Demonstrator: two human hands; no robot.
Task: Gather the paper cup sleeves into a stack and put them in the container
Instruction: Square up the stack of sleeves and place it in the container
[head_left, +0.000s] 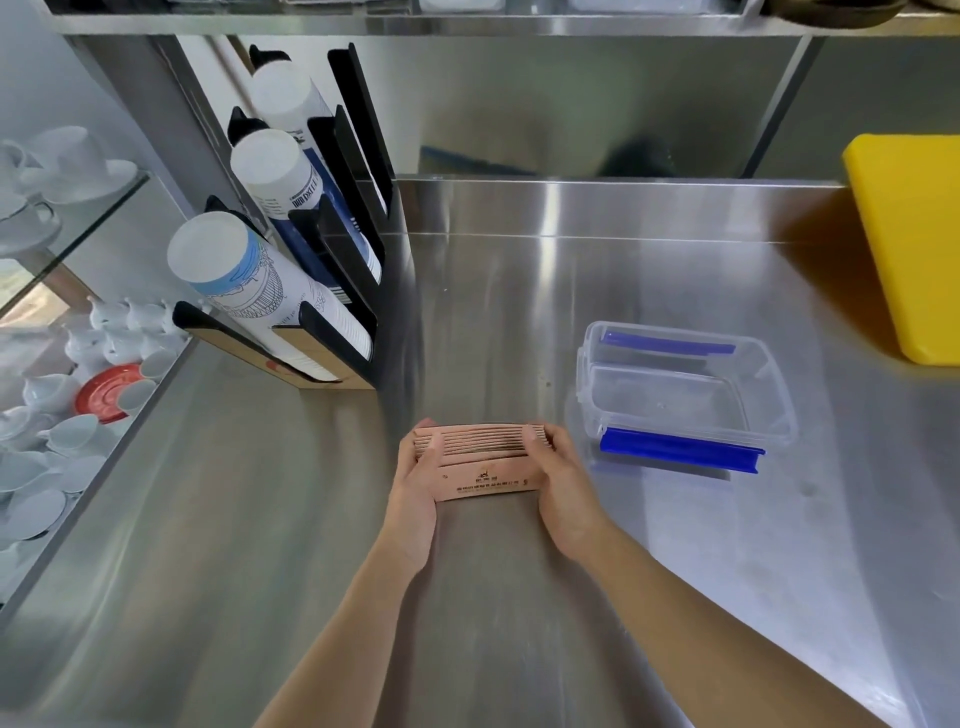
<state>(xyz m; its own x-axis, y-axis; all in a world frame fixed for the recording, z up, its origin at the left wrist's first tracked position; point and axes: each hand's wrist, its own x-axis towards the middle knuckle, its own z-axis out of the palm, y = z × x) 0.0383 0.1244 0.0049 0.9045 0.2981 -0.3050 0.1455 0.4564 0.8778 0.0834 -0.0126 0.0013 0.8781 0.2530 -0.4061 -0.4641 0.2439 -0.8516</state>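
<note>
Steel counter (519, 322), brushed and reflective, runs to a steel backsplash. Near the front edge, the cup sleeves (483, 457) are gathered into one upright bundle, pink-brown card, edges showing as a fan of thin lines on top, small dark print on the face toward the person. The left hand (415, 483) presses against the bundle's left end, fingers curled over the top edge; the right hand (563, 483) closes on the right end the same way, so the stack is clamped between both palms. Whether its lower edge touches the counter or sits just above, cannot tell. To the right of the hands, near but apart, stands the container (769, 410): clear plastic, rectangular, open-topped, with blue latch flaps on its near and far long sides; nothing visible inside. At the far right, a yellow cutting board (914, 249) lies on the counter. At the left back, a black rack (358, 171) holds three slanted columns of paper cups (249, 275). Left of the counter, glass shelves carry white cups and saucers (52, 441) and one red saucer (104, 392).
</note>
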